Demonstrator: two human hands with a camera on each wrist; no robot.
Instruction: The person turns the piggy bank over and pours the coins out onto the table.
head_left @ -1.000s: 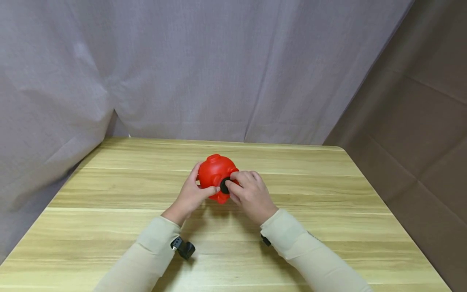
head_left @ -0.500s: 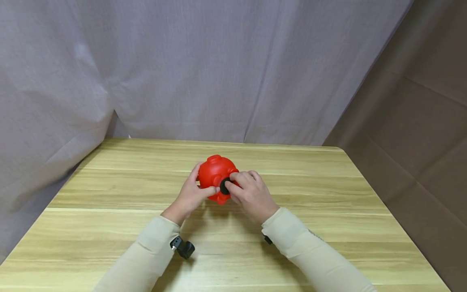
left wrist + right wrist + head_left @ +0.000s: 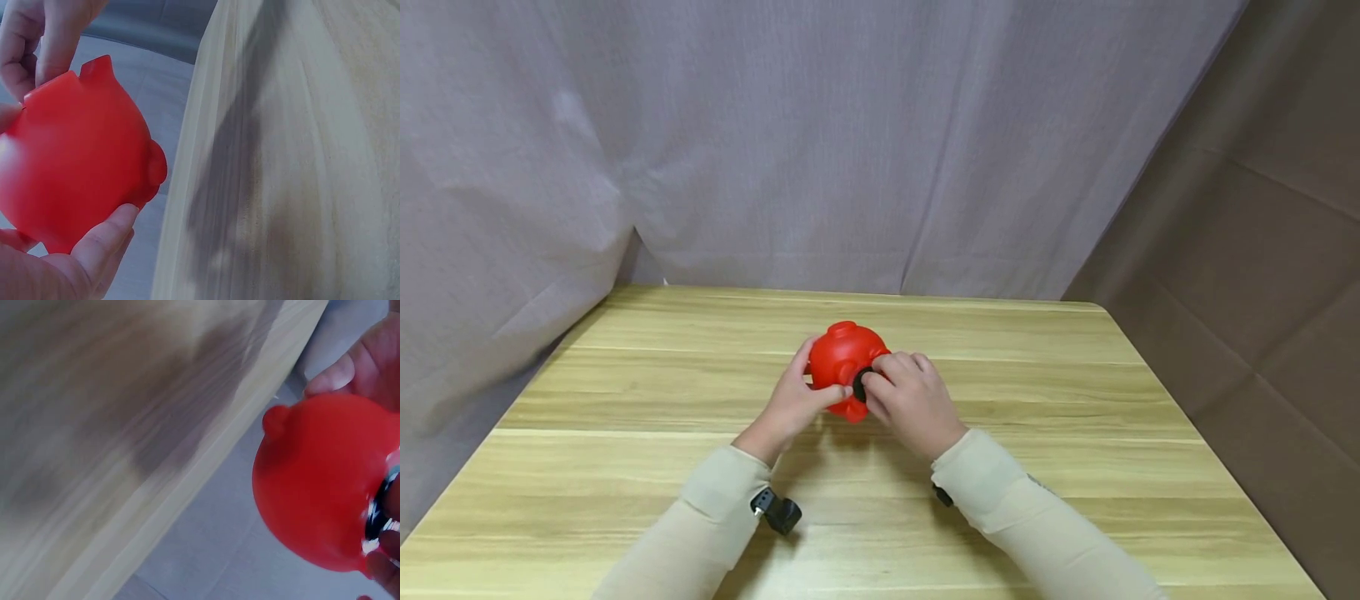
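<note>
A round red plastic piggy bank [image 3: 842, 360] [image 3: 69, 169] [image 3: 319, 481] is held just above the middle of the wooden table [image 3: 625, 417]. My left hand [image 3: 795, 396] grips its left side, thumb across the front. My right hand [image 3: 904, 392] pinches a black round plug [image 3: 860, 384] [image 3: 375, 512] in the bank's underside, which faces me. The plug is mostly covered by my right fingers.
Grey curtain [image 3: 775, 142] hangs behind the table and along its left side; brown cloth [image 3: 1247, 250] covers the right. Small black wrist cameras [image 3: 777, 510] sit under both beige sleeves.
Both hands and the bank have shifted slightly left and away; my right fingers have closed further over the black plug.
</note>
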